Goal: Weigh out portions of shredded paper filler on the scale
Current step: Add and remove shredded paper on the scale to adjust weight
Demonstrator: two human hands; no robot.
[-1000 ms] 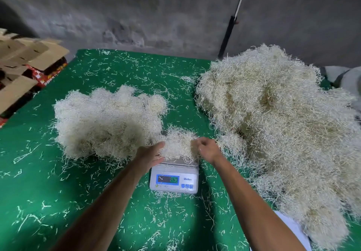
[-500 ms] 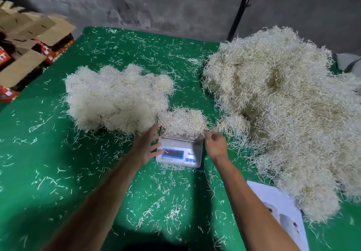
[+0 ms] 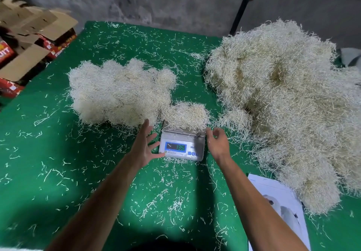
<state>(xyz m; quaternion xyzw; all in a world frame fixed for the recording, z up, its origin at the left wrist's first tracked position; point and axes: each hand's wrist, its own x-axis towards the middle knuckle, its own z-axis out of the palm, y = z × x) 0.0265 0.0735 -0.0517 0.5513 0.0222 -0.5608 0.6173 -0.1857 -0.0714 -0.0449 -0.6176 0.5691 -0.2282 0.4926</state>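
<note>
A small white digital scale stands mid-table, its lit display reading about 135. A small clump of pale shredded paper sits on its platform. My left hand hovers just left of the scale, fingers spread and straight, holding nothing. My right hand hovers at the scale's right edge with loosely bent fingers, also holding nothing. A medium heap of shredded paper lies to the left behind the scale. A much larger heap fills the right side.
The green table cover is strewn with loose paper shreds. Open cardboard boxes stand off the far left edge. A white printed sheet lies at the near right. A dark pole leans against the grey wall behind.
Both hands have let go of the clump on the scale and drawn back toward me to either side of it. The camera has tilted down, and the display now shows a reading.
</note>
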